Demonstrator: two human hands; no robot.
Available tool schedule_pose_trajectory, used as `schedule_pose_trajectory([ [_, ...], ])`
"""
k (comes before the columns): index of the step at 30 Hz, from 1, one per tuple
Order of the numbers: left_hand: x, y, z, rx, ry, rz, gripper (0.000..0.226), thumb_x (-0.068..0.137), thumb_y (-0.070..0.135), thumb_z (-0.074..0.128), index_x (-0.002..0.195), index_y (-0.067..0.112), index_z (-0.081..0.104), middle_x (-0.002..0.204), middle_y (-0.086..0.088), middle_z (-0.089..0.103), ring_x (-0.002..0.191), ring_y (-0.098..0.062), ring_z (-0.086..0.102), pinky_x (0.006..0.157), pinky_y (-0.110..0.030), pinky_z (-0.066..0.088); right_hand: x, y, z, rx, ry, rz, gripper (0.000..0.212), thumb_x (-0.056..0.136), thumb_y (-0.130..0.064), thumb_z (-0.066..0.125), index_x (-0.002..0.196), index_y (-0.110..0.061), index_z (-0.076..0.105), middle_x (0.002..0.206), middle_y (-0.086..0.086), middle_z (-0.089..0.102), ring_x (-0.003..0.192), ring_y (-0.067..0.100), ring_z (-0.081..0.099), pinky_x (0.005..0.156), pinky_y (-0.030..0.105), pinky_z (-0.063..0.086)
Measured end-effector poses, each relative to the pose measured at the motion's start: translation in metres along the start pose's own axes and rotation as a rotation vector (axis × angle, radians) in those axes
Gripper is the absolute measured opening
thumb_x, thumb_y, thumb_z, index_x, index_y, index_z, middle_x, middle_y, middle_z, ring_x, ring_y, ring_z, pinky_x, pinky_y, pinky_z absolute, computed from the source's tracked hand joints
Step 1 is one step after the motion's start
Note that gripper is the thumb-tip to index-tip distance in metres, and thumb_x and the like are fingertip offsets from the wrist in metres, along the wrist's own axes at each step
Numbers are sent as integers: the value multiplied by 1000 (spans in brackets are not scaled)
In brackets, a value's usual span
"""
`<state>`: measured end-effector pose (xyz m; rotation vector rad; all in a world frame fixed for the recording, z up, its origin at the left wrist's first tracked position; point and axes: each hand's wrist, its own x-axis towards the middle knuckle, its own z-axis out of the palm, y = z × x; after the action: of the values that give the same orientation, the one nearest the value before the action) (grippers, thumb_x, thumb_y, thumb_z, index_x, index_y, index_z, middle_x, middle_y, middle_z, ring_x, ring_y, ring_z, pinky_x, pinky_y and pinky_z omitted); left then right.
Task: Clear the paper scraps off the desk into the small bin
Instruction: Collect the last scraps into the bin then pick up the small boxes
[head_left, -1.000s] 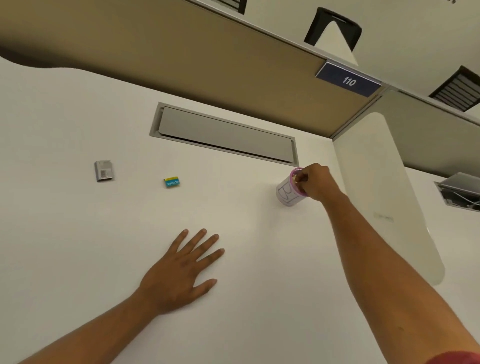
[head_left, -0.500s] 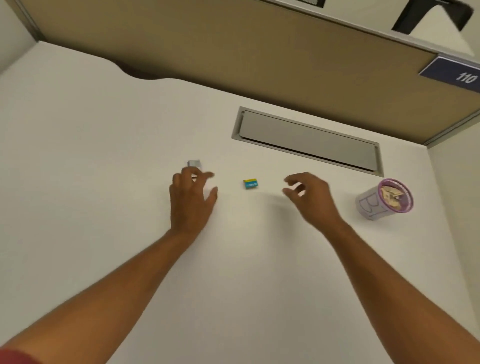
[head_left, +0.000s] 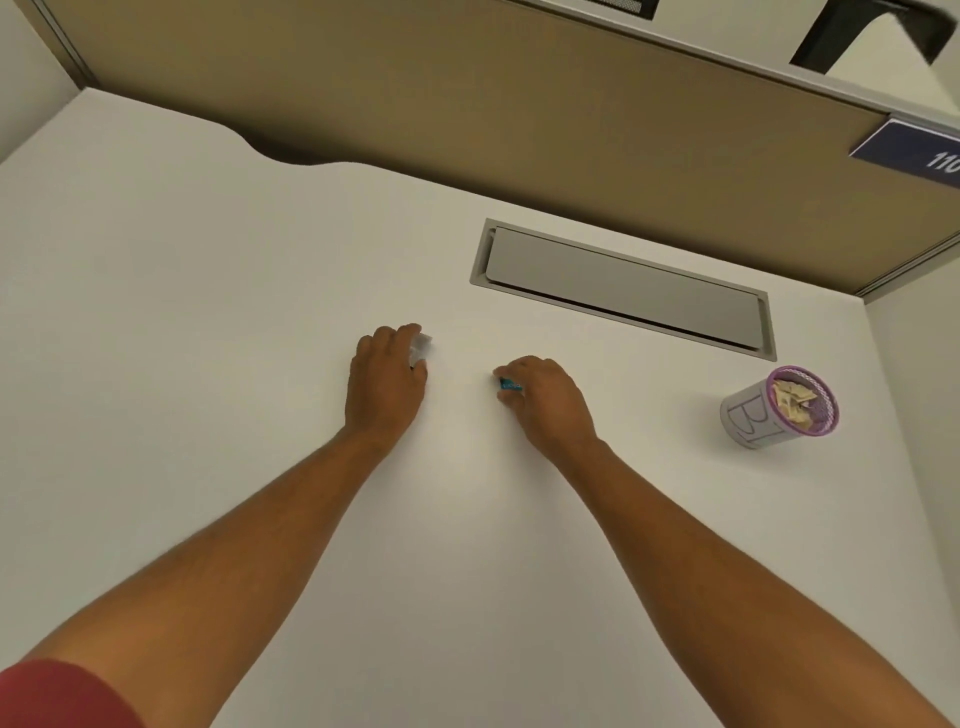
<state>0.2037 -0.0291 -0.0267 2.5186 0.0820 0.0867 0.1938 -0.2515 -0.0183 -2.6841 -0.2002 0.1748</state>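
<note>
Two small scraps are being taken up at once from the white surface (head_left: 208, 312). The left hand (head_left: 387, 384) is curled over a small pale grey-white paper scrap (head_left: 422, 344), whose corner shows at the fingertips; the right hand (head_left: 545, 402) is closed around a small blue-green printed paper scrap (head_left: 509, 385), pinched between thumb and fingers. Whether either scrap is lifted clear of the surface cannot be told. The small round bin with a purple mesh rim and a white paper wrap (head_left: 769, 415) stands well apart to the right, below the grey recessed cable flap (head_left: 623, 291), with crumpled tan paper (head_left: 792, 400) already inside.

A thin, flat scrap could be slid along instead of lifted, or dropped on the way over, since each is held only at the fingertips. The bin appears light, and it could be tipped if its rim is knocked by two hands arriving together.

Hand-drawn letters, seemingly "BI", are seen on the bin's wrap. Part of "110" is read on the dark blue sign (head_left: 914, 153) on the partition. Print on the blue-green scrap is too small to read.
</note>
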Motion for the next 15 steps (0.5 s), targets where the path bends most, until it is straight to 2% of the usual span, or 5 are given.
schedule_pose_trajectory([
  [3, -6, 22, 2, -166, -30, -26, 43, 95, 14, 68, 137, 17, 64, 128, -5, 71, 116, -29, 63, 97, -38, 50, -14, 7, -8, 192, 81, 150, 28, 95, -27, 70, 123, -25, 73, 122, -6, 72, 105, 15, 66, 96, 35, 54],
  [6, -13, 49, 8, -283, -89, -27, 39, 91, 19, 74, 129, 23, 69, 121, 8, 74, 97, -17, 69, 91, -34, 55, -37, 19, -28, 443, 245, 264, 12, 88, -29, 78, 99, -27, 75, 99, -15, 76, 79, 4, 68, 83, 28, 57],
  [8, -21, 71, 14, -384, -125, -36, 34, 89, 21, 78, 122, 24, 71, 114, 14, 75, 88, -9, 70, 84, -28, 57, -57, 34, -47, 518, 357, 324, 9, 85, -33, 80, 86, -27, 73, 88, -19, 75, 77, 3, 70, 75, 21, 55],
  [12, -35, 117, 33, -514, -203, -26, 21, 87, 22, 81, 107, 26, 75, 102, 20, 76, 88, -1, 72, 77, -20, 54, -102, 75, -95, 531, 576, 409, 15, 84, -37, 81, 82, -25, 73, 82, -17, 75, 76, 1, 70, 69, 10, 50],
  [15, -46, 153, 47, -542, -263, 35, 13, 87, 23, 80, 99, 29, 77, 97, 23, 76, 86, 0, 72, 73, -17, 51, -126, 114, -140, 448, 733, 463, 12, 83, -35, 81, 86, -23, 77, 81, -22, 74, 76, -2, 70, 74, 9, 50],
])
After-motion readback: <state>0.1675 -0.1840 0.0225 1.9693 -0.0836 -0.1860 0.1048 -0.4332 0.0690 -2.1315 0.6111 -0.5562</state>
